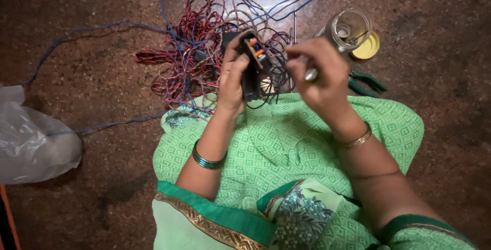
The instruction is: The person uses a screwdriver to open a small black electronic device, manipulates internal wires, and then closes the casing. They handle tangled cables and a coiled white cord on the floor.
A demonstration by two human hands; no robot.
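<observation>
My left hand grips a small black electrical box with coloured parts showing inside and thin wires running out of it. My right hand is closed on a slim metal tool, whose end points toward the box. Both hands are raised above my lap, which is covered in green patterned cloth.
A tangle of red and blue wires lies on the brown stone floor ahead. A clear glass jar and its yellow lid sit at right, with green-handled pliers below them. A white plastic bag lies at left.
</observation>
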